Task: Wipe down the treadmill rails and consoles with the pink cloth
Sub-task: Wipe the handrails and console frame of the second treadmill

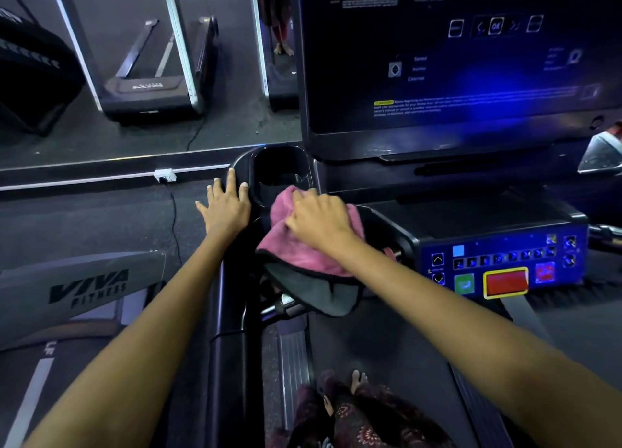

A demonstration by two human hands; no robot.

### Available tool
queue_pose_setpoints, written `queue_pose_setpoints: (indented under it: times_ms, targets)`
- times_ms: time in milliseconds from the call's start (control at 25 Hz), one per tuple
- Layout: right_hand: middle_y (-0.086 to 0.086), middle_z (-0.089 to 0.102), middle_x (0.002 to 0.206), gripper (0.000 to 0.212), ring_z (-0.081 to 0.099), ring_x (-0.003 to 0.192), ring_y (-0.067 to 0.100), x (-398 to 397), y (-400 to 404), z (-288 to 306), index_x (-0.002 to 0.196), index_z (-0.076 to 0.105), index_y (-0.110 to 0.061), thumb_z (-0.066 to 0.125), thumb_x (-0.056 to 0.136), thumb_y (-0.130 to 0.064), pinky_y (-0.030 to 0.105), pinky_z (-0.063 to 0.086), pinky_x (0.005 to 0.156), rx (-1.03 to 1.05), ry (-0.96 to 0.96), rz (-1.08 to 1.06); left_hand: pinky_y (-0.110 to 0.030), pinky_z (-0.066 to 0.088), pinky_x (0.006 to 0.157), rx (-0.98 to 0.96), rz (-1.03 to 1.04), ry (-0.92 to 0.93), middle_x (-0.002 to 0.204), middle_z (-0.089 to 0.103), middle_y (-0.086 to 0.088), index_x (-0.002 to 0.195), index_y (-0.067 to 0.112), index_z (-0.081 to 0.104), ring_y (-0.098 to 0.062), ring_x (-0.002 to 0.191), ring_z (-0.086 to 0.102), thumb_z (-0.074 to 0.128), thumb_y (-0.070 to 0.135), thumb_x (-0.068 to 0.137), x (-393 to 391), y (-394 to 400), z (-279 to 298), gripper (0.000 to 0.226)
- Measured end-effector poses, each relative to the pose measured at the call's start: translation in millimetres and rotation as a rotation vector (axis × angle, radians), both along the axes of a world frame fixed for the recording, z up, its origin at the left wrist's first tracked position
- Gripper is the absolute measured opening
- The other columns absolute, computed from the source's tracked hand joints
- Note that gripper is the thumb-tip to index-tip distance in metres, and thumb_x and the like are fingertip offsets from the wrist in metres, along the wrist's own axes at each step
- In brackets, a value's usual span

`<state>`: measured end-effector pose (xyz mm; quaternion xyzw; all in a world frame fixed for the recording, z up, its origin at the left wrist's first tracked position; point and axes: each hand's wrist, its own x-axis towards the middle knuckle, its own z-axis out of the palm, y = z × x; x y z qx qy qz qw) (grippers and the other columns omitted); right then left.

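Note:
The pink cloth [304, 250], grey on its underside, lies bunched over the console's left edge, just below the black cup holder [281, 171]. My right hand [319, 220] presses down on top of the cloth with fingers curled into its folds. My left hand [225, 205] rests flat with spread fingers on the black rim left of the cup holder. The black left rail [232, 313] runs down from under that hand. The big dark console screen [454, 60] rises behind, and the button panel [501, 266] sits to the right of the cloth.
A red stop button with yellow border [505, 282] and a green button [464, 283] sit on the panel. A grey treadmill marked VIVA FITNESS [87, 289] stands at the left. A mirror [134, 60] reflects other treadmills. My feet [356, 380] stand on the belt.

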<state>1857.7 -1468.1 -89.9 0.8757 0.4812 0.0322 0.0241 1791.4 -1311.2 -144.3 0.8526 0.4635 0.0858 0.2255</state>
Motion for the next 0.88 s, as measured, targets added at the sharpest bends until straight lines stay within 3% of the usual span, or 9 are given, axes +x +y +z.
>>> queue_pose_setpoints:
  times_ms: [120, 320, 480, 640, 800, 880]
  targets:
    - [0.015, 0.059, 0.113, 0.041, 0.065, 0.088, 0.025, 8, -23, -4, 0.127, 0.043, -0.002, 0.042, 0.091, -0.02, 0.031, 0.035, 0.058, -0.046, -0.101, -0.029, -0.058, 0.004, 0.112, 0.009, 0.01, -0.039, 0.153, 0.019, -0.017, 0.148, 0.022, 0.02, -0.029, 0.143, 0.012, 0.024, 0.039, 0.099, 1, -2, 0, 0.052]
    - [0.011, 0.051, 0.112, 0.034, 0.062, 0.076, 0.03, -24, -26, -19, 0.123, 0.046, -0.015, 0.044, 0.09, -0.021, 0.034, 0.031, 0.054, -0.019, 0.119, 0.121, -0.056, 0.005, 0.113, 0.011, 0.024, -0.067, 0.152, 0.022, -0.019, 0.148, 0.02, 0.022, -0.029, 0.143, 0.015, 0.025, 0.038, 0.099, 2, -4, 1, 0.051]
    - [0.012, 0.048, 0.111, 0.041, 0.062, 0.077, 0.03, -39, 3, -27, 0.134, 0.042, -0.018, 0.039, 0.092, -0.016, 0.03, 0.022, 0.044, 0.02, 0.058, 0.146, -0.056, 0.007, 0.112, 0.015, 0.023, -0.082, 0.152, 0.022, -0.019, 0.147, 0.02, 0.023, -0.03, 0.142, 0.017, 0.025, 0.037, 0.1, 1, -3, 2, 0.05]
    - [0.009, 0.045, 0.118, 0.038, 0.059, 0.091, 0.027, -20, -14, -20, 0.134, 0.042, -0.023, 0.035, 0.097, -0.015, 0.033, 0.034, 0.06, -0.084, -0.099, 0.17, -0.052, 0.009, 0.114, 0.041, 0.016, -0.125, 0.153, 0.02, -0.016, 0.145, 0.015, 0.028, -0.029, 0.141, 0.019, 0.03, 0.035, 0.1, -3, -4, 2, 0.05]
    - [0.009, 0.044, 0.125, 0.033, 0.054, 0.106, 0.029, 23, -42, 1, 0.123, 0.056, -0.019, 0.033, 0.099, -0.021, 0.036, 0.04, 0.077, -0.241, -0.176, 0.053, -0.048, 0.01, 0.115, 0.095, 0.008, -0.152, 0.152, 0.022, -0.015, 0.143, 0.009, 0.033, -0.028, 0.14, 0.022, 0.032, 0.034, 0.099, -5, -6, 2, 0.051]
    - [0.008, 0.045, 0.126, 0.033, 0.054, 0.107, 0.028, 38, -50, 8, 0.12, 0.059, -0.016, 0.035, 0.099, -0.021, 0.034, 0.039, 0.074, -0.319, -0.185, 0.065, -0.047, 0.012, 0.115, 0.098, 0.009, -0.153, 0.152, 0.024, -0.016, 0.142, 0.008, 0.034, -0.029, 0.14, 0.023, 0.033, 0.034, 0.099, -6, -7, 2, 0.05]
